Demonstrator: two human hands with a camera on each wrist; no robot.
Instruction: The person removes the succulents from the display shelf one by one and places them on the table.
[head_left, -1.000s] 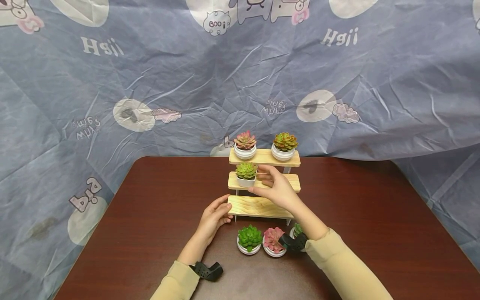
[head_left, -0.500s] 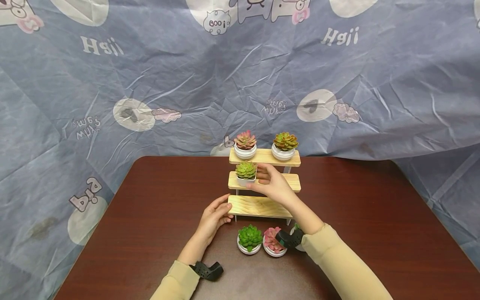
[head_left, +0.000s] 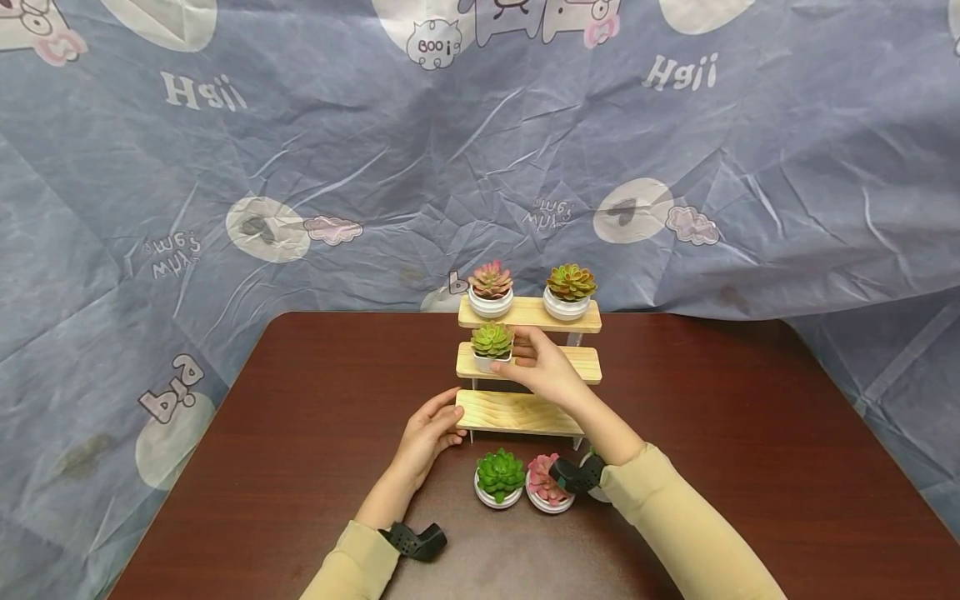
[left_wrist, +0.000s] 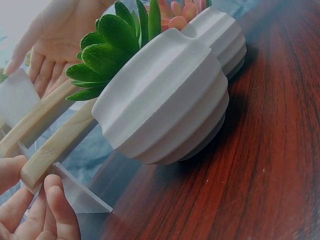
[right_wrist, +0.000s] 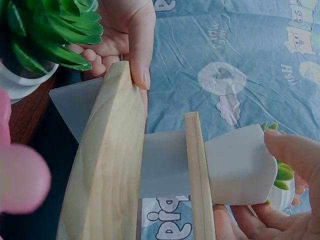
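A three-tier display stand of light wooden shelves stands mid-table. My right hand holds a potted succulent, yellow-green in an angular white pot, at the left end of the middle shelf. The thumb lies on the pot's front, and the other fingers are at its right side and underneath, as the right wrist view shows around the white pot. My left hand pinches the left end of the lowest shelf; in the left wrist view its fingers curl under the plank.
On the top shelf sit a pinkish succulent and an olive-green one. In front of the stand, a bright green succulent and a pink one stand on the table, with another pot partly hidden by my right wrist. Behind hangs a blue printed cloth.
My right hand has shifted slightly left and away from me, its thumb coming onto the front of the pot. The left hand and the stand have stayed put.
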